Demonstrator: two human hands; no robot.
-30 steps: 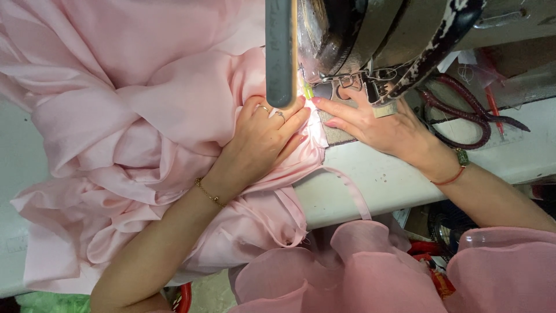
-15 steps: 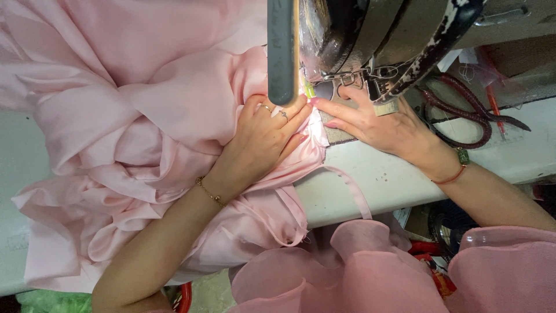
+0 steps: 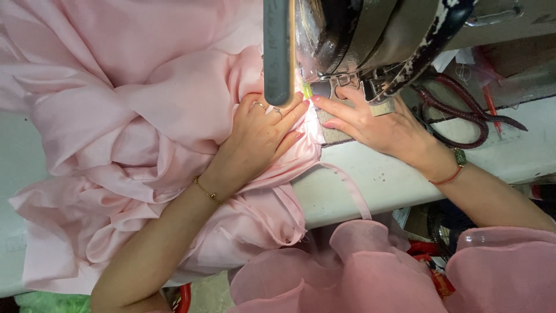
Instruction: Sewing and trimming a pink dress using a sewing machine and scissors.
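Pink fabric (image 3: 145, 116) flat under left hand (image 3: 260, 136), right hand (image 3: 376, 124) just beside, sewing machine (image 3: 370, 40) above

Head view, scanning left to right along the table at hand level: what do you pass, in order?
Bunched pink fabric → left hand pressed flat on it → right hand under the sewing machine head → red cord bracelet at that wrist → dark-handled scissors lying on the white table.

Sewing workshop: industrial sewing machine (image 3: 370, 40), pink fabric (image 3: 133, 133), scissors (image 3: 463, 119).
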